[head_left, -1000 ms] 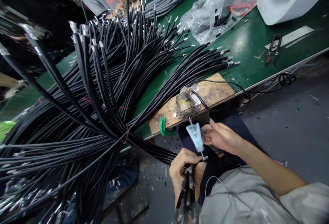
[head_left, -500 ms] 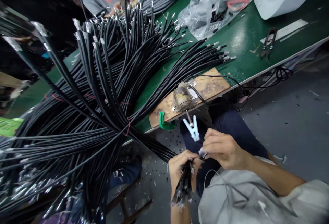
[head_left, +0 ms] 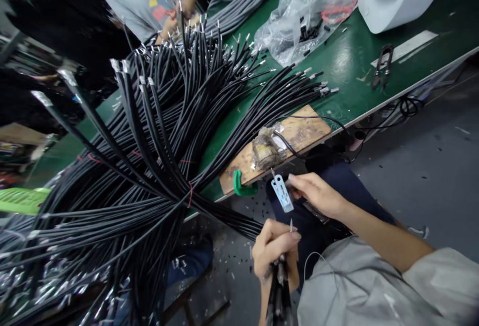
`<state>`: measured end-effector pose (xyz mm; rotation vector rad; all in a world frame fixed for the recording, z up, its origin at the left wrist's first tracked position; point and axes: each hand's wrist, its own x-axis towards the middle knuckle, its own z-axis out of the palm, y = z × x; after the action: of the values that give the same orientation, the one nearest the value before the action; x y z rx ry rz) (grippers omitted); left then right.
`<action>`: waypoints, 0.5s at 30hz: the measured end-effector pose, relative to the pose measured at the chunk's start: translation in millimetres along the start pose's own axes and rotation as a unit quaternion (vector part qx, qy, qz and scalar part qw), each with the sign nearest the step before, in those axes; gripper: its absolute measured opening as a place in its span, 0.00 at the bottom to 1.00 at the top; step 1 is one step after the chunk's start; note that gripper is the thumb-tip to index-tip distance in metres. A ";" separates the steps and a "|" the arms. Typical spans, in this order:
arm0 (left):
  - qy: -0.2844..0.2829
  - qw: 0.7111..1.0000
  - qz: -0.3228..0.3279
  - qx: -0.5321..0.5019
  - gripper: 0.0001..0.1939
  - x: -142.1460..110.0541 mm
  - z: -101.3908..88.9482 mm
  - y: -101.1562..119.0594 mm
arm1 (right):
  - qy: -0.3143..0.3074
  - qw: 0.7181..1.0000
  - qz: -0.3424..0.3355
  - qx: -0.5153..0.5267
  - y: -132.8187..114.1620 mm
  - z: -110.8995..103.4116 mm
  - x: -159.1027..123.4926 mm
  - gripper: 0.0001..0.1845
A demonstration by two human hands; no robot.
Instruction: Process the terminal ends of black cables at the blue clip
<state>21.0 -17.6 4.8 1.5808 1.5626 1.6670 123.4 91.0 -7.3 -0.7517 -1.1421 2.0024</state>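
Observation:
My left hand [head_left: 276, 248] is wrapped round a bundle of black cables [head_left: 279, 291]; one thin silvery end [head_left: 291, 225] sticks up between thumb and forefinger. Above it, a light-blue plastic clip [head_left: 282, 194] sits on a thin metal shaft from a small motor-like block [head_left: 266, 150] wrapped in tape and plastic. Right beside the clip, the fingers of my right hand [head_left: 318, 192] are closed together. What they hold, if anything, is hidden.
The block rests on a wooden board [head_left: 307, 121] with a green clamp [head_left: 242, 184] at the table edge. A large pile of black cables [head_left: 157, 141] covers the left. Behind lie a plastic bag [head_left: 288, 22], snips [head_left: 383, 67] and a white housing [head_left: 396, 7]. Another person [head_left: 149, 4] works opposite.
My right hand has moved from the cable ends at my left hand up to the clip. The clip's two legs, spread before, now lie together. My left hand has turned, tipping the bundle.

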 end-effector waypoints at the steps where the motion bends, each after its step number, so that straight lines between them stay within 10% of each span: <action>1: 0.018 1.000 0.006 0.016 0.05 -0.8 2.0 0.3 | 0.008 1.000 -0.004 0.021 -1.2 1.9 4.5 0.30; 15: 0.081 0.981 0.085 0.154 0.04 13.1 23.7 -0.2 | -0.141 0.910 0.103 0.376 27.1 11.3 15.3 0.25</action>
<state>37.3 4.0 5.1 1.8158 1.8910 1.7455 98.1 87.9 -28.5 -0.1829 -0.3478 2.5312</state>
